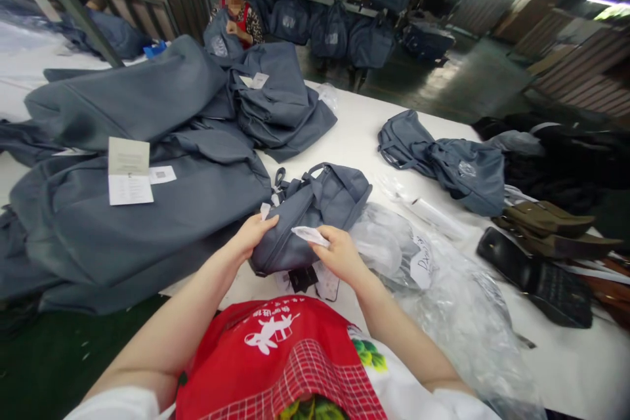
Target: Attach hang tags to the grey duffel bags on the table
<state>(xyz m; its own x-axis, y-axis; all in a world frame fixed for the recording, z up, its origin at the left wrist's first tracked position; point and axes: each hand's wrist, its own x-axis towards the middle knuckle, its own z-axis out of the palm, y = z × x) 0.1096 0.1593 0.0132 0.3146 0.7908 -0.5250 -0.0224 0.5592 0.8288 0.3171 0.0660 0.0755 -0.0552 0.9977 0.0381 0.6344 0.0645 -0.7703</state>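
Observation:
A small blue-grey bag (290, 223) with a zip and straps lies on the white table in front of me. My left hand (253, 234) grips its left end, thumb on top, with the other fingers mostly hidden. A small white tag (265, 211) shows by that thumb. My right hand (340, 252) is closed over the bag's near right side, pinching a small whitish, translucent packet (311, 235); its contents cannot be made out. Black and white cards (302, 279) lie under the bag's near edge.
Large blue-grey bags (197, 210) with paper tags are heaped at left. Clear plastic bags (462, 302) lie at right, near more blue-grey bags (457, 164) and a black pouch (531, 275). Across the table, a person (239, 20) holds a bag. Bags hang on a rack (339, 3) behind.

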